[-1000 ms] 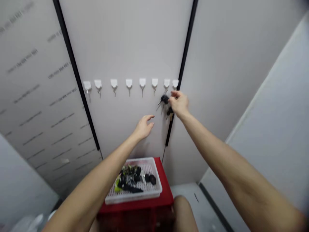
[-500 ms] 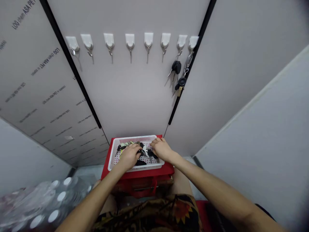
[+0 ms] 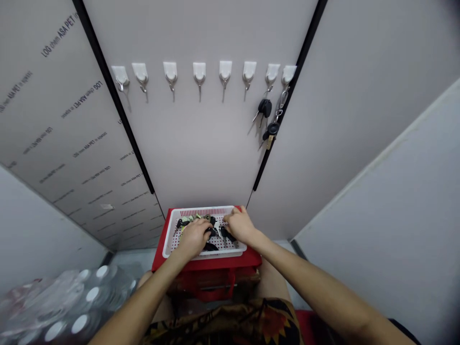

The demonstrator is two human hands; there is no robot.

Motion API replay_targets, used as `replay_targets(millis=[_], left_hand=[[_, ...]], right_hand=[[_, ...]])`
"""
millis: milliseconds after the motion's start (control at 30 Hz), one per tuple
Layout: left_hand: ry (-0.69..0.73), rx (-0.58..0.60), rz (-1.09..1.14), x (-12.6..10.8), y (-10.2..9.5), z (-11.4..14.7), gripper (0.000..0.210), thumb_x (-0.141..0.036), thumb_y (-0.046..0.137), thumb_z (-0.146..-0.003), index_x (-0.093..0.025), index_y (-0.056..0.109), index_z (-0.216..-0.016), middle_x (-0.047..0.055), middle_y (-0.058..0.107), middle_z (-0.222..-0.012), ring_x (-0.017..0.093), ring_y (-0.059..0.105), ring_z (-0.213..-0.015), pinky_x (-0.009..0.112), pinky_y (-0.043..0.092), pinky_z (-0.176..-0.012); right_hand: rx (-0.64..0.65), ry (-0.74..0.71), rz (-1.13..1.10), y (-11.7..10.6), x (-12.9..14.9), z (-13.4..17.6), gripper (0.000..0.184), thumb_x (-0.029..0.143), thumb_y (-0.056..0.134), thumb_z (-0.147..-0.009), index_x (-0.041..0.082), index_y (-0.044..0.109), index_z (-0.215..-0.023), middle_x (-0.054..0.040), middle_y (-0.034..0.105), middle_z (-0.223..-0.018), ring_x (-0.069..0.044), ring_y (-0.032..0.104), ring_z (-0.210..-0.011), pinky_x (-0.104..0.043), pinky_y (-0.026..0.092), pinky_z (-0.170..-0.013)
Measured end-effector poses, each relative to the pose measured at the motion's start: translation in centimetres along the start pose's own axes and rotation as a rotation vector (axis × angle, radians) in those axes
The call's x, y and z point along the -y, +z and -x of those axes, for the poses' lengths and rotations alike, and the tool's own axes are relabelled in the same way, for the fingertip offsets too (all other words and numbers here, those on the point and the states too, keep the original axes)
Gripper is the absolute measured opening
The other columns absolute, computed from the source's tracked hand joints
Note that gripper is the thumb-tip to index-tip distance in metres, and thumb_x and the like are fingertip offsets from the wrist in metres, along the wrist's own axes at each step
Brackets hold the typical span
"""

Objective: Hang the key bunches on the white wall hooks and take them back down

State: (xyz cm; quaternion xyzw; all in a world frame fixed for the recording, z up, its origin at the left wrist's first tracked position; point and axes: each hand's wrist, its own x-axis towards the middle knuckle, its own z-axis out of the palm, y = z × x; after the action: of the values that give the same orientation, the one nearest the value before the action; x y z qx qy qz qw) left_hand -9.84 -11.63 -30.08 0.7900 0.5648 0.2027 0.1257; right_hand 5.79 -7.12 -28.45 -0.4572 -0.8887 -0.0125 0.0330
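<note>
A white plastic basket (image 3: 166, 247) holds a jumble of keys (image 3: 217, 229), some with black heads and some of bare silver metal. Inside it, my left hand (image 3: 195, 236) lies over the keys, fingers bent down, thumb and fingertips closed at a black-headed key. My right hand (image 3: 240, 225) rests at the basket's right end, fingers curled inward beside more black-headed keys (image 3: 227, 234). Its fingertips are partly hidden, and what they pinch does not show clearly. The two hands are apart, with silver keys lying between them.
Under the basket is a red surface (image 3: 233, 261). Several white adhesive hooks (image 3: 199, 72) line the wall ahead; black-headed keys (image 3: 265, 108) and a key bunch on a clip (image 3: 272, 130) hang from the two rightmost. Wrapped bottles (image 3: 94, 293) stand at the lower left.
The view has tilted slightly, so the wall and hooks sit lower in the picture. Both hands stay in the basket, with only small finger movements among the keys.
</note>
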Motion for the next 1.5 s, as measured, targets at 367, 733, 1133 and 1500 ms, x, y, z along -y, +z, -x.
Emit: replay_targets(millis=[367, 733, 1133, 1500], left_hand=[[-0.011, -0.227, 0.619, -2.3, -2.1, -3.3, 0.036, -0.023, 0.042, -0.066, -0.017, 0.042, -0.102, 0.006, 0.049, -0.102, 0.015, 0.043, -0.093, 0.029, 0.032, -0.082], [-0.037, -0.328, 1.027, -8.2, -8.6, -10.9, 0.007, -0.011, 0.046, -0.058, -0.014, 0.045, -0.065, -0.005, 0.05, -0.052, 0.005, 0.046, -0.046, 0.018, 0.037, -0.049], [-0.086, -0.572, 1.01, -12.4, -18.7, -17.7, 0.019, -0.007, 0.039, -0.066, -0.01, 0.051, -0.08, 0.003, 0.056, -0.064, 0.004, 0.051, -0.047, 0.015, 0.039, -0.045], [-0.105, -0.467, 0.702, -9.1, -15.7, -16.6, 0.029, -0.01, 0.046, -0.062, -0.008, 0.05, -0.091, 0.01, 0.058, -0.084, 0.01, 0.053, -0.07, 0.021, 0.041, -0.063]], right_hand=[[-0.214, 0.13, -1.194, -5.2, -1.2, -1.4, 0.016, 0.022, 0.046, -0.06, 0.014, 0.049, -0.073, 0.0015, 0.054, -0.056, -0.008, 0.049, -0.051, -0.021, 0.038, -0.053], [-0.655, 0.101, -1.037, -15.6, -4.2, -3.4, 0.01, 0.019, 0.048, -0.057, 0.014, 0.051, -0.064, 0.0021, 0.051, -0.052, -0.007, 0.045, -0.045, -0.021, 0.038, -0.047], [-0.986, 0.139, -0.905, -25.5, -6.4, -9.6, 0.012, 0.012, 0.044, -0.059, 0.012, 0.053, -0.067, 0.0025, 0.051, -0.052, -0.005, 0.047, -0.044, -0.019, 0.041, -0.047], [-0.989, 0.243, -0.539, -23.9, -6.5, -8.9, 0.021, 0.012, 0.041, -0.062, 0.012, 0.055, -0.078, -0.004, 0.057, -0.069, -0.01, 0.05, -0.06, -0.026, 0.039, -0.065]])
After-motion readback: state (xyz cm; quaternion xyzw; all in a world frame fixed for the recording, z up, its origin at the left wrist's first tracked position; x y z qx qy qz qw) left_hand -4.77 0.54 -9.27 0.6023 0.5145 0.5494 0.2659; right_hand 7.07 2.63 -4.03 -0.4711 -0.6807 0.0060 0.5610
